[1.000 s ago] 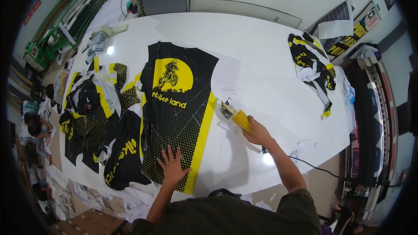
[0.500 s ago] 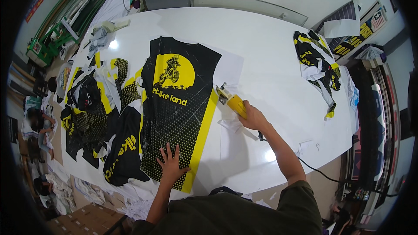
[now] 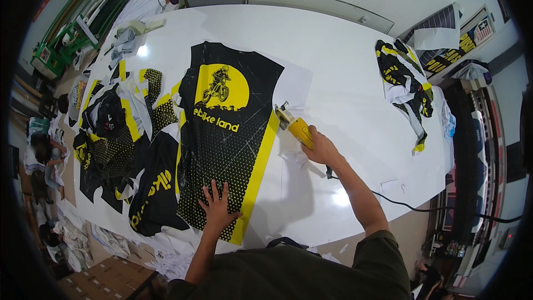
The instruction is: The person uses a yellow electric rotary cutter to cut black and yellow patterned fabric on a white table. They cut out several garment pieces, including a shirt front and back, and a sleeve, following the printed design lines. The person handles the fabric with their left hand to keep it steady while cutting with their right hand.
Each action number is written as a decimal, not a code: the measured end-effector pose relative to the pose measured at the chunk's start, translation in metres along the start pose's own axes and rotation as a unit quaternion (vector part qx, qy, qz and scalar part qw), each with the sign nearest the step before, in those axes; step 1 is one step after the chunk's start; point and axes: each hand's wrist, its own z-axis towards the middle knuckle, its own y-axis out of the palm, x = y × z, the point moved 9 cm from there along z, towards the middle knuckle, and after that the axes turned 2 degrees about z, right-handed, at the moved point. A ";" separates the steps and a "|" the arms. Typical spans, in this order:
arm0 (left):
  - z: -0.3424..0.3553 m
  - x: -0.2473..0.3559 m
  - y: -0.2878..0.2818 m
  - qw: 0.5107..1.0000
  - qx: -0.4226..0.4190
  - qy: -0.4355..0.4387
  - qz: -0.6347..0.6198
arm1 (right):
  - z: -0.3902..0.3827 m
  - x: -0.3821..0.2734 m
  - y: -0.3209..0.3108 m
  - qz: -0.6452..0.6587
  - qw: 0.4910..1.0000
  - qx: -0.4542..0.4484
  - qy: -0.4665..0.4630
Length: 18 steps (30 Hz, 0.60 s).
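Note:
A black jersey panel (image 3: 225, 150) with a yellow side strip and a yellow printed circle lies flat on the white table. On its lower part rests my left hand (image 3: 220, 211), fingers spread and palm down. My right hand (image 3: 320, 145) is wrapped round the yellow body of a corded electric fabric cutter (image 3: 300, 132). The cutter's metal head is at the panel's right edge, beside the top of the yellow strip. White sheet material (image 3: 297, 86) sticks out from under the panel's right side.
Cut black, yellow and white pieces (image 3: 114, 147) lie heaped at the left. More such pieces (image 3: 405, 83) lie at the table's right end. The cutter's black cable (image 3: 411, 206) runs off to the right. A green machine (image 3: 66, 41) stands at the far left; people sit below it.
The black cable at the right has risen and lies straighter. Both hands and the cutter keep nearly the same place on the panel; the view has shifted slightly.

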 end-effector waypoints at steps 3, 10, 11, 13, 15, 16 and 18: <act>0.000 -0.002 0.002 1.000 0.005 0.003 0.001 | 0.002 -0.007 0.002 0.000 1.000 -0.008 0.010; 0.001 -0.005 0.003 1.000 0.008 0.006 0.000 | 0.008 -0.020 0.013 0.014 0.999 0.021 0.046; 0.001 -0.005 0.003 1.000 0.010 0.008 -0.001 | 0.010 -0.023 0.015 0.017 0.998 0.029 0.052; 0.000 -0.005 0.003 1.000 0.010 0.011 -0.001 | 0.013 -0.028 0.018 0.021 0.997 0.035 0.067; 0.000 -0.003 0.002 1.000 0.008 0.014 -0.001 | 0.017 -0.034 0.019 0.030 0.995 0.039 0.083; 0.001 -0.004 0.003 1.000 0.006 0.013 0.004 | 0.019 -0.038 0.020 0.039 0.994 0.039 0.093; 0.003 -0.007 0.008 1.000 0.002 0.011 0.012 | 0.025 -0.045 0.021 0.042 0.993 0.045 0.102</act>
